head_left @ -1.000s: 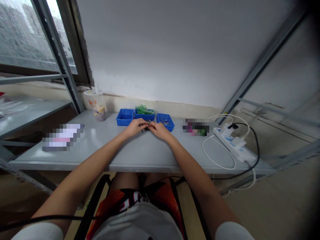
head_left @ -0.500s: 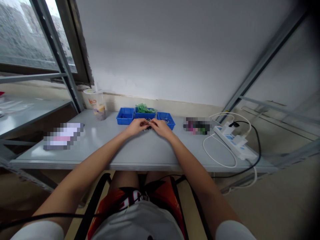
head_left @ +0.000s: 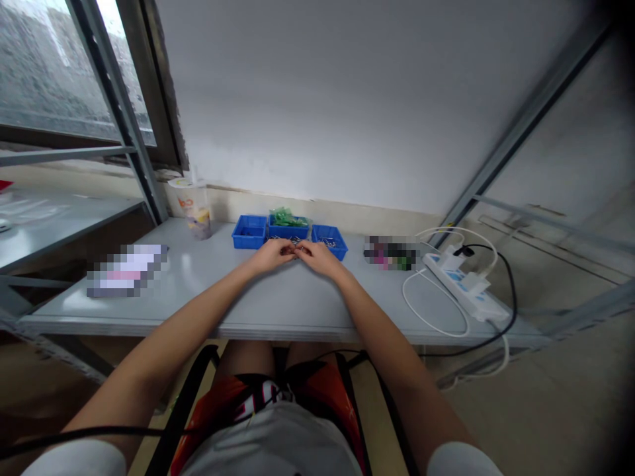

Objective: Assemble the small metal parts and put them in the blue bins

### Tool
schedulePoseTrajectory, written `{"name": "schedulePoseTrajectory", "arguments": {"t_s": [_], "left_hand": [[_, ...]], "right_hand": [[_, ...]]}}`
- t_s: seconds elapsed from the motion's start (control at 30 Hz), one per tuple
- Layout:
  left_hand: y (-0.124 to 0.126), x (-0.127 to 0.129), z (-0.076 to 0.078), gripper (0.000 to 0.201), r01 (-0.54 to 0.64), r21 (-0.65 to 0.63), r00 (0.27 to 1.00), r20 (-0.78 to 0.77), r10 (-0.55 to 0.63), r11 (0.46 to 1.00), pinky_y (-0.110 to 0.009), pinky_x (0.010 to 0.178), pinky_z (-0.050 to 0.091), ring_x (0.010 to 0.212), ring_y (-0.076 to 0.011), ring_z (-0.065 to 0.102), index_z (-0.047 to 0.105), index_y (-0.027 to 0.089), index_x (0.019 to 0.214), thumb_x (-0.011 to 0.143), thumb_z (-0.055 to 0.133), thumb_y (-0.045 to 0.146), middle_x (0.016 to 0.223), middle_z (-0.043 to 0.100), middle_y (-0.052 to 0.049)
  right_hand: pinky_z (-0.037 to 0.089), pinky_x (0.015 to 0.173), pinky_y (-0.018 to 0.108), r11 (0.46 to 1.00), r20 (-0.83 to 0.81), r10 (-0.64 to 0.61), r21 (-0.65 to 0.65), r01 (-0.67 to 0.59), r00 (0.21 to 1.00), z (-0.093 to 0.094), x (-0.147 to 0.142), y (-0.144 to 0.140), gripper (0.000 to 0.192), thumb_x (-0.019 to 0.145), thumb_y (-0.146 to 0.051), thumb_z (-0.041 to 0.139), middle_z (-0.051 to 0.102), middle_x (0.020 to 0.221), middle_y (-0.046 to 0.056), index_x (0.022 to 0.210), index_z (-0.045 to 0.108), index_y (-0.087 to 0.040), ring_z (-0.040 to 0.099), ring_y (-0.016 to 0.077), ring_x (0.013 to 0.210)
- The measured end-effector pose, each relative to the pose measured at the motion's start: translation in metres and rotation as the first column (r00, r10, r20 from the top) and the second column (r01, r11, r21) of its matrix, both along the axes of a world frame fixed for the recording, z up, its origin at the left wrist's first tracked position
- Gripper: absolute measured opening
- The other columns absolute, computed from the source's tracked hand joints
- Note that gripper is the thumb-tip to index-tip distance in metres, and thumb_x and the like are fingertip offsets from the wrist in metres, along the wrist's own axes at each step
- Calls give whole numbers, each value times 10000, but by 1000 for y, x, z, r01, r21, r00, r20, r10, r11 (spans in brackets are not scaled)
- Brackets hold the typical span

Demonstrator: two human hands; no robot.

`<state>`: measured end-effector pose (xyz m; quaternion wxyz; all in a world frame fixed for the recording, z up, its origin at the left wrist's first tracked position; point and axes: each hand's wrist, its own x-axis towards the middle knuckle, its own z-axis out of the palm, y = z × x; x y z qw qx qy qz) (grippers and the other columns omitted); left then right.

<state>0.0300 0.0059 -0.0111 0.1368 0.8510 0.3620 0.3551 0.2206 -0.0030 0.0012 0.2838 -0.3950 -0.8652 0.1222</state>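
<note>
The grey table (head_left: 278, 301) spans the view and serves as the reference surface; a grey wall stands behind its far edge. A window frame (head_left: 124, 112) rises at the table's far left corner. On the table's right part lie a white power strip (head_left: 466, 285) with a looped white cable (head_left: 431, 317) and a black cable (head_left: 508, 291) plugged into it. A blurred flat item (head_left: 126, 270) lies on the table's left part, and a second blurred item (head_left: 391, 252) lies just left of the power strip. A plastic cup (head_left: 195, 208) stands at the far left of the table, near the wall. Three blue bins sit in a row at the table's far middle: the left bin (head_left: 249, 232), the middle bin (head_left: 288, 228) with green parts (head_left: 285, 217) heaped in it, and the right bin (head_left: 329, 241). Directly in front of the bins, the left hand (head_left: 270, 254) and the right hand (head_left: 320, 256) meet fingertip to fingertip over the table. Both pinch a small metal part (head_left: 296, 246) between them; it is too small to identify. Nothing stands between the hands and the bins.
</note>
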Motion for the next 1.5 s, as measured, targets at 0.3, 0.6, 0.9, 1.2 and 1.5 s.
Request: {"name": "schedulePoseTrajectory", "arguments": {"t_s": [0.3, 0.6, 0.9, 1.2, 1.5], "left_hand": [[1, -1, 2, 215, 22, -49, 998, 58, -19, 999, -231, 609, 399, 641, -129, 536, 673, 144, 857, 806, 583, 333, 718, 644, -19], [1, -6, 2, 175, -14, 22, 994, -109, 16, 1000, -248, 645, 405, 696, -156, 574, 689, 162, 855, 814, 537, 239, 772, 670, -37], [3, -7, 2, 181, -94, 14, 993, -71, 95, 995, -249, 633, 401, 700, -158, 573, 685, 159, 888, 806, 551, 249, 799, 667, -42], [1, -4, 5, 202, -44, 137, 999, -7, 45, 990, -262, 707, 438, 749, -155, 573, 687, 161, 946, 871, 542, 280, 842, 650, -56], [-3, -4, 7, 196, -24, 144, 1000, 15, 22, 989, -274, 748, 445, 782, -157, 575, 686, 168, 985, 877, 556, 266, 865, 651, -56]], "right_hand": [[328, 645, 217, 999, 4, -27, 18, 27, 1000, 1, 3, 2, 218, 897, -245, 452, 660, 796, 23, 931, 657, -180, 548, 123, 686], [347, 630, 213, 998, -73, -50, 20, 52, 996, 1, 5, 3, 265, 897, -324, 486, 612, 687, -6, 1085, 610, -183, 530, 125, 627], [333, 633, 213, 998, 19, -55, 36, 54, 998, -5, 7, 9, 194, 893, -243, 478, 638, 734, 12, 983, 636, -177, 543, 124, 654], [364, 656, 221, 999, 27, -18, -49, 19, 999, -4, -2, 1, 160, 930, -216, 428, 627, 727, 13, 963, 580, -177, 569, 128, 677], [370, 663, 225, 997, 0, -14, -77, 14, 1000, -4, 1, 3, 167, 955, -244, 386, 608, 715, -2, 984, 538, -182, 567, 125, 673]]}}
